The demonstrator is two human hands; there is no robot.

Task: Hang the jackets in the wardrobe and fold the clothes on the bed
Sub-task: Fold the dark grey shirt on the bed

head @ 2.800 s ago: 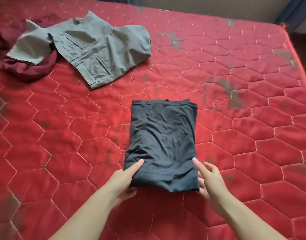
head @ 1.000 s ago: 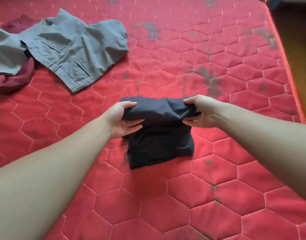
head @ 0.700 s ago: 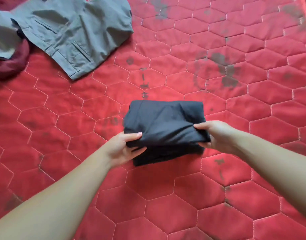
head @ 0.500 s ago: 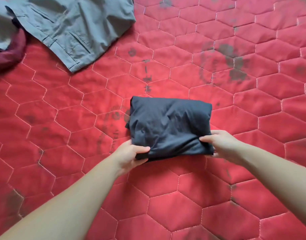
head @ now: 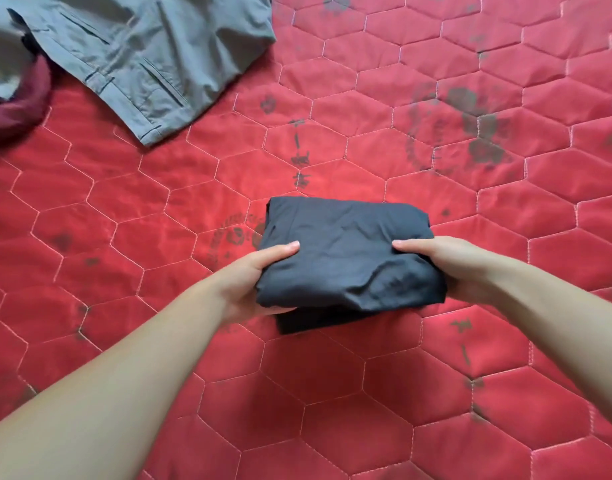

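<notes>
**Dark garment folded and held at both ends on the bed**

The dark garment [head: 349, 258] is sitting folded into a thick rectangular bundle near the middle of the red quilted bed [head: 332, 410], and you are gripping it from both sides. Your left hand [head: 252, 282] is clamping the bundle's left end, thumb lying on top of the cloth and the other fingers tucked underneath out of sight. Your right hand [head: 450, 265] is doing the same at the right end, thumb pressing on the top layer and the remaining fingers hidden under the fold. The near edge of the bundle is hanging slightly off the bed's surface between your hands, with a lower layer showing beneath the top one. Whether the far edge is resting on the bed, you cannot tell.

Well apart, toward the far left corner, grey trousers [head: 141, 57] are lying spread out and unfolded, partly overlapping a maroon garment [head: 17, 112] at the left edge.
</notes>
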